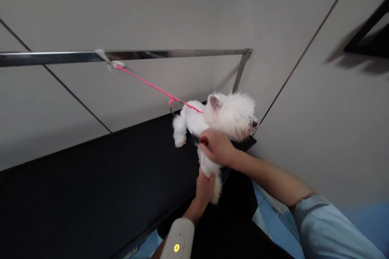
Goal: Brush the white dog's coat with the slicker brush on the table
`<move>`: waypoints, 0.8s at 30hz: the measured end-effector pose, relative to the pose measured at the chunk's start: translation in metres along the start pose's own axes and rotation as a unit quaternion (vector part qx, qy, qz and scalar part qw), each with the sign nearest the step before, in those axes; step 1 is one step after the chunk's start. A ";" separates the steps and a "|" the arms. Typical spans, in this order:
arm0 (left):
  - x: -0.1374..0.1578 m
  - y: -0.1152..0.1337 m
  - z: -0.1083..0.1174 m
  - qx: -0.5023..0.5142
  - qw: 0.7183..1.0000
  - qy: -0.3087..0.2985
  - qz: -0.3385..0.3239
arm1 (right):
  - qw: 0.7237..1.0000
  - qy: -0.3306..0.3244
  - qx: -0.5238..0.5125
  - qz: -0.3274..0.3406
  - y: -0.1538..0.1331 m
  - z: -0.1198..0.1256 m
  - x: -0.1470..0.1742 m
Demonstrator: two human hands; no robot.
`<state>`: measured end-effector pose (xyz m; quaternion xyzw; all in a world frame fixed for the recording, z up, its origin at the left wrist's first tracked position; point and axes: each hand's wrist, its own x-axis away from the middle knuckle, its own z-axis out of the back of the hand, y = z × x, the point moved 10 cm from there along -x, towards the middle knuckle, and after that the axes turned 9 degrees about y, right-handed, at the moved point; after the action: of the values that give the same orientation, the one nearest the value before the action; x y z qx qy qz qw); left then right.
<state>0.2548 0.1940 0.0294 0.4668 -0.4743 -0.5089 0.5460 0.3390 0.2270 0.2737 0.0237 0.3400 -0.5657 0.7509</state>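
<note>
A white fluffy dog (232,115) is on the black grooming table (100,186), its head turned to the right. My left hand (205,186) is closed around one of its front legs (217,190). Against the dog's chest and upper leg, my right hand (217,147) is closed on a small reddish-brown tool (204,141). Motion blurs this hand and hides most of the tool, so its kind is unclear. A pink leash (148,84) runs from the dog's neck up to a metal bar (182,53).
The bar spans the table's back and bends down at the right. Pale panelled walls (152,4) stand close behind and to the right. A white device (179,236) with a yellow light lies over my left forearm. A black frame (372,28) sticks out at upper right.
</note>
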 end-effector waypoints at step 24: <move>0.003 -0.006 0.047 0.093 0.993 0.064 0.018 | 0.964 0.124 -0.201 -0.124 0.055 -0.041 0.044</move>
<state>0.2079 0.1892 0.0287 0.5385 -0.4920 -0.4215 0.5387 0.3723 0.2273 0.1994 -0.0998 0.5371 -0.5671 0.6164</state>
